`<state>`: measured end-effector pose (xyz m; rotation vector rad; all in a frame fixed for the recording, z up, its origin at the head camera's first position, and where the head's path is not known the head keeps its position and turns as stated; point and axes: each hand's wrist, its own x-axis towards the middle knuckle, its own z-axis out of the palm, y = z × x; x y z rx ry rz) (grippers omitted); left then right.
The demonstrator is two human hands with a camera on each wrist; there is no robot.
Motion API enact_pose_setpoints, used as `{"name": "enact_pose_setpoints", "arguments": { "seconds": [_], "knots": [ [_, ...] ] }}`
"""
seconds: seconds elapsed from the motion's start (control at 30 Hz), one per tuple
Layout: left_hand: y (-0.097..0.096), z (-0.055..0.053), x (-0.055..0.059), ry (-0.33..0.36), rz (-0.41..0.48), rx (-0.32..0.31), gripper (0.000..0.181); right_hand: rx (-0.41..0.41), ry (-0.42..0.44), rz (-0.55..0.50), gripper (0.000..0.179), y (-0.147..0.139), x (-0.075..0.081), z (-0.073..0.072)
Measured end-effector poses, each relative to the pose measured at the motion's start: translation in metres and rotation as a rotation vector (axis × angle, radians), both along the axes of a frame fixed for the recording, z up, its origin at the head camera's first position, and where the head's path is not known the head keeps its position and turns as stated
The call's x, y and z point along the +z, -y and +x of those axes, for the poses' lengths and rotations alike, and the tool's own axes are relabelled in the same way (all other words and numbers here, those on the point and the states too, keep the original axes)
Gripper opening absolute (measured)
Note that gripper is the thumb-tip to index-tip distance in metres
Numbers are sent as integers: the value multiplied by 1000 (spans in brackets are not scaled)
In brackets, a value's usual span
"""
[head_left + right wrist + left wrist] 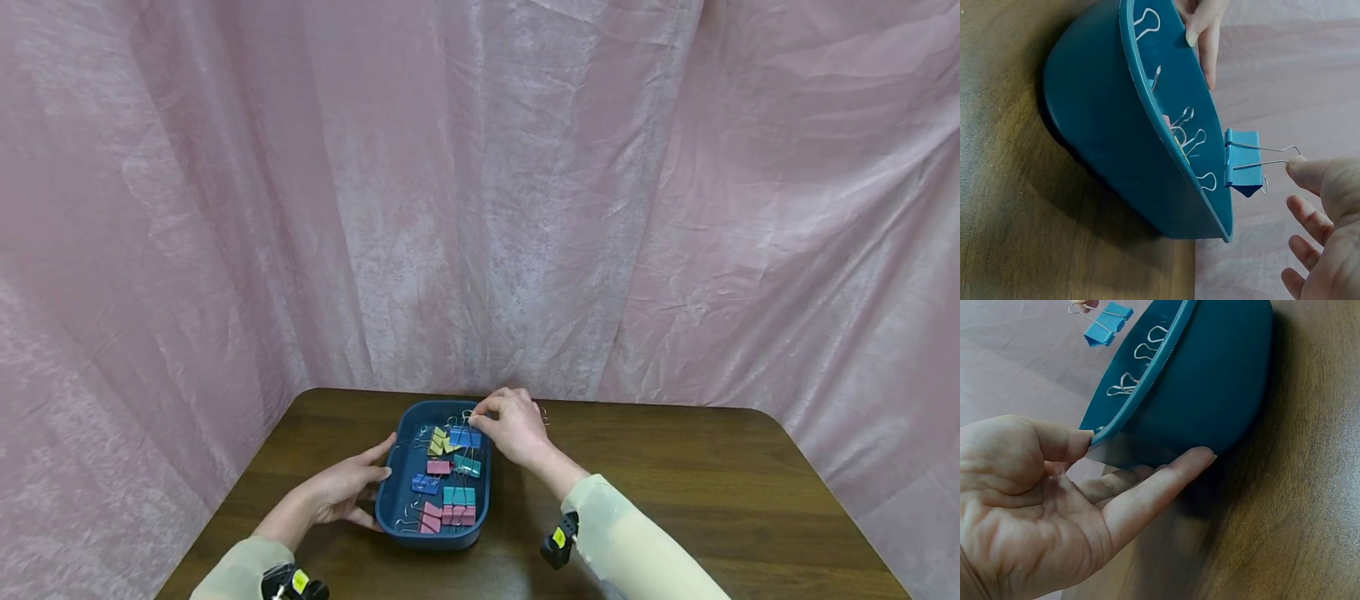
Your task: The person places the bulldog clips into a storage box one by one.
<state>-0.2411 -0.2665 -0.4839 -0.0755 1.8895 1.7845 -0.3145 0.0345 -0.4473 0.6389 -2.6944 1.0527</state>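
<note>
A dark blue plastic bin (pixel 435 542) holds several binder clips in pink, yellow, teal and blue, many with wire handles sticking up. At its left side, my left hand (pixel 341 490) grips the bin, thumb (pixel 1066 445) at the rim and fingers against the outer wall. Above the bin's far right end, my right hand (pixel 517 429) pinches a wire handle of a blue binder clip (pixel 1245 159) between thumb and finger. The clip hangs at rim height in the right wrist view. Among the clips inside are a yellow clip (pixel 436 442) and a pink clip (pixel 438 467).
The bin stands on a brown wooden table (pixel 675 492) near its far edge. Silver wire loops (pixel 545 415) show just behind my right hand; the rest of that thing is hidden. A pink curtain (pixel 480 208) hangs behind the table.
</note>
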Motion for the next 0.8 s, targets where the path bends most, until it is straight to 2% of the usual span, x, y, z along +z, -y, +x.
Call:
{"name": "enact_pose_setpoints", "arguments": {
  "seconds": [0.8],
  "knots": [
    [2,-1,-2,-9,1,-15,67,32,-5,-14,8,3,-4,0]
  ]
}}
